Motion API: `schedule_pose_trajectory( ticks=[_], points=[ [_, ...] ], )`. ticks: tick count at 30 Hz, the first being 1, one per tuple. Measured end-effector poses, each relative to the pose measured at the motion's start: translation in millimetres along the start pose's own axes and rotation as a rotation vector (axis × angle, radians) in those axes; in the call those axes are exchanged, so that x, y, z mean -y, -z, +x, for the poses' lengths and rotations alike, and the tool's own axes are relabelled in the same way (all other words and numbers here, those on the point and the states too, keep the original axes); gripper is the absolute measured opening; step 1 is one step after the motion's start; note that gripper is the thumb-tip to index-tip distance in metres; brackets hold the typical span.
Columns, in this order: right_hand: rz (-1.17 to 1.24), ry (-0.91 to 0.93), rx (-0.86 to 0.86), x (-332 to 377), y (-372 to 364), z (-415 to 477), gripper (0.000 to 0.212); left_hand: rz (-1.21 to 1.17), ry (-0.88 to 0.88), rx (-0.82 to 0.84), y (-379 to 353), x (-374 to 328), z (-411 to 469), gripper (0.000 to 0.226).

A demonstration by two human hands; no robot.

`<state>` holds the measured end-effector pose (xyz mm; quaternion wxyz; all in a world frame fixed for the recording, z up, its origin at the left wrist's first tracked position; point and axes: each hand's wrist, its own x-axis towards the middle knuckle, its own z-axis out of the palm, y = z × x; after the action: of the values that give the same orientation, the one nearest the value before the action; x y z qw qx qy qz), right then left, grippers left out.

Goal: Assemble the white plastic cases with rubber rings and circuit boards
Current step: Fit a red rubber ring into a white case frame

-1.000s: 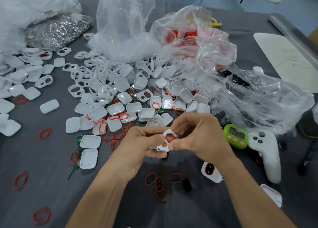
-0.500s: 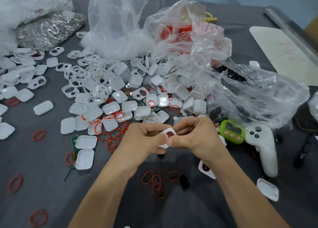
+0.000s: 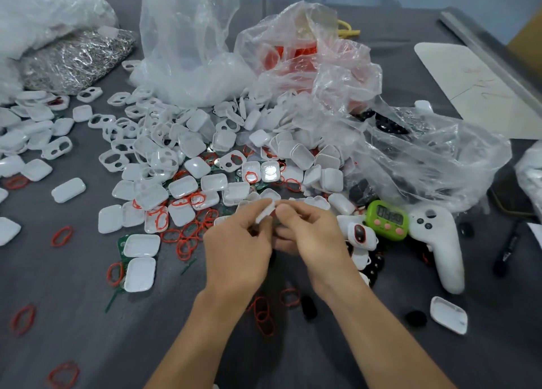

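Head view. The left hand (image 3: 237, 250) and right hand (image 3: 311, 242) meet at the centre of the frame, above the grey, cloth-covered tabletop (image 3: 58, 300). Both have curled fingers, and both pinch one white case piece (image 3: 265, 211) between thumb and forefinger. The piece is seen nearly edge-on and tilted, so its inner face cannot be made out.

Just beyond the fingertips lies a heap of case halves (image 3: 187, 159): glossy, rounded-rectangular shells of white plastic, some solid and tray-like, others pierced by two openings. Thin red rubber rings (image 3: 187, 239) lie tangled at the near edge of the heap, and single ones are scattered over the cloth. A flat green circuit board (image 3: 121, 242) shows from under a shell to the left of the left hand.

Crumpled clear plastic bags (image 3: 187, 51) stand behind the heap; one of them (image 3: 296, 54) holds red contents. At far left is a bag of small shiny metal parts (image 3: 76, 60). To the right of the right hand are a green digital timer (image 3: 387, 220) and, just beside it, a white controller (image 3: 440, 242).
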<state>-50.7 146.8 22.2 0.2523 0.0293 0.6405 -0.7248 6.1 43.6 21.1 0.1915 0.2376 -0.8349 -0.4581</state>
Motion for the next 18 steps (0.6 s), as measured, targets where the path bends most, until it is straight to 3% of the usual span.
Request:
schedule_pose_trajectory(
  ticks=[3,6,8,11,16,18],
  points=[
    [0.006,-0.020,-0.062,-1.9,-4.6,0.4,0.012,0.081,-0.043,0.094,0.7,2.6,-3.3,0.039],
    [0.088,-0.005,-0.078,1.7,3.0,1.3,0.016,-0.219,0.069,0.125,9.1,1.4,-1.7,0.036],
    [0.076,0.008,-0.050,3.4,7.1,1.0,0.017,-0.264,0.144,0.068,12.7,4.8,0.4,0.039],
    [-0.012,0.045,-0.056,3.9,7.4,3.9,0.024,-0.144,0.144,0.051,13.7,5.8,1.2,0.047],
    [-0.246,0.103,-0.070,2.1,8.6,12.3,0.031,-0.250,0.157,0.106,1.5,14.8,4.9,0.055],
    [-0.296,0.091,-0.106,-1.5,11.0,14.2,0.022,-0.326,0.184,0.116,1.0,18.9,4.8,0.069]
  ],
)
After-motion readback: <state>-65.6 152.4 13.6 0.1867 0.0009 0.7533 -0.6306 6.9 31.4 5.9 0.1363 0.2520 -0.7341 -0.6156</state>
